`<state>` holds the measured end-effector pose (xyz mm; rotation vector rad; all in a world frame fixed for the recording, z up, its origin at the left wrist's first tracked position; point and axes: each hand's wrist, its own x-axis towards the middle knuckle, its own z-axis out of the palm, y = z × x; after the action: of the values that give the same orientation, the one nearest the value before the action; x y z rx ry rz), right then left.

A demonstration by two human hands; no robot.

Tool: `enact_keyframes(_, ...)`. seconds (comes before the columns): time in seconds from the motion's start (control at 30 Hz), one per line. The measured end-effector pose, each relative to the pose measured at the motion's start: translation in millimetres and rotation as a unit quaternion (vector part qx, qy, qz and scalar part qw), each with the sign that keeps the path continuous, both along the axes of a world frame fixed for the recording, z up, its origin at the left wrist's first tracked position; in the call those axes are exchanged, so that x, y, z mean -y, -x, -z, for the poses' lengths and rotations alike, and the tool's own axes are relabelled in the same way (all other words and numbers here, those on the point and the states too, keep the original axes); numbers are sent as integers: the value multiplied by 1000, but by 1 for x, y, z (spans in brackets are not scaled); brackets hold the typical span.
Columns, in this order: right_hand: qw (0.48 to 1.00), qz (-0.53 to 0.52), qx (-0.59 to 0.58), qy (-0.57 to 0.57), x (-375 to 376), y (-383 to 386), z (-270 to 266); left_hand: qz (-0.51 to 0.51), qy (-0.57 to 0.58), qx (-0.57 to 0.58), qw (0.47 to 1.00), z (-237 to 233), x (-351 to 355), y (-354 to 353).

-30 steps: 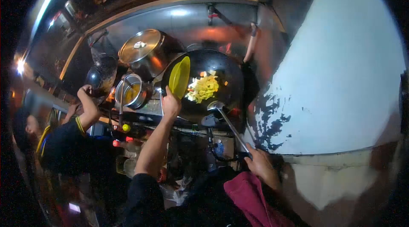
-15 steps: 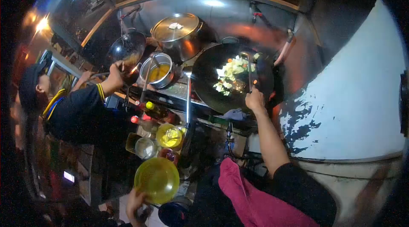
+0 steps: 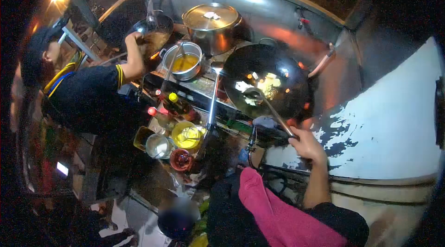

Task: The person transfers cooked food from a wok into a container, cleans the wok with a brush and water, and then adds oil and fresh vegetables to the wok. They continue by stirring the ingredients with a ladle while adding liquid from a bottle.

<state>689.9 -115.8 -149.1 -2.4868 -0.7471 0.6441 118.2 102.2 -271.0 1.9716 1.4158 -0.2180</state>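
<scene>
My right hand (image 3: 308, 145) is closed round the handle of a long metal ladle (image 3: 277, 116). The ladle's round head rests low inside a large black wok (image 3: 236, 68), among pale and yellow food pieces (image 3: 269, 82) with bits of orange. My left hand is out of sight. Below the wok's front rim, a bluish cloth (image 3: 265, 122) lies bunched. Over my lap hangs a pink cloth (image 3: 273, 210).
To the left a co-worker (image 3: 88, 89) reaches toward a smaller wok (image 3: 160, 27). A lidded pot (image 3: 211, 34), a saucepan of yellow liquid (image 3: 185, 64), capped bottles (image 3: 176, 103), a yellow container (image 3: 186, 135) and a red container (image 3: 181, 160) stand nearby. A white panel (image 3: 389, 131) rises at right.
My right hand has pulled back toward me and right, drawing the ladle across the wok. Food has shifted lower. The yellow bowl and the hand at its rim have left their place at the bottom.
</scene>
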Motion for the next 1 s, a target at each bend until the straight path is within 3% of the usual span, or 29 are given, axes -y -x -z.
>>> enact_keyframes(0.1,1000,-2,-21,7,-1,-13,20,-5,-9,8,1000,14,-3,-10)
enact_keyframes(0.17,999,41,-30,-5,-10,-44,70,-5,-12,7,1000,24,6,-1)
enact_keyframes(0.2,996,76,27,-27,-14,-58,94,-6,-17,10,1000,28,8,0)
enact_keyframes(0.27,988,138,68,4,-35,-59,70,-7,-30,18,999,33,12,4)
enact_keyframes(0.37,968,228,90,-54,-52,-66,58,5,-63,37,997,42,15,12)
enact_keyframes(0.47,959,255,124,-15,-62,-102,107,18,-105,56,993,51,8,15)
enact_keyframes(0.53,970,216,111,-26,-66,-96,104,-32,-58,61,996,43,-12,-31)
enact_keyframes(0.57,978,181,97,-36,-72,-89,105,-21,-101,17,994,59,-22,-45)
enact_keyframes(0.6,985,140,96,-31,-71,-86,111,-38,-70,46,996,42,-30,-81)
enact_keyframes(0.63,990,112,81,-41,-71,-74,102,-5,-155,95,983,43,-34,-109)
enact_keyframes(0.67,993,88,66,-50,-66,-61,92,32,-143,93,985,34,-41,-135)
enact_keyframes(0.73,994,29,81,-69,-46,-49,102,-31,-56,155,986,-15,-38,-203)
enact_keyframes(0.8,996,18,13,-84,-30,-22,59,19,-94,182,979,5,-52,-233)
enact_keyframes(0.87,997,-4,53,-51,1,-10,50,17,-147,258,955,17,-64,-263)
enact_keyframes(0.93,997,61,-43,-8,14,4,22,34,-163,328,930,27,-87,-293)
enact_keyframes(1.0,998,37,55,18,22,0,22,-33,-64,285,956,-12,-96,-331)
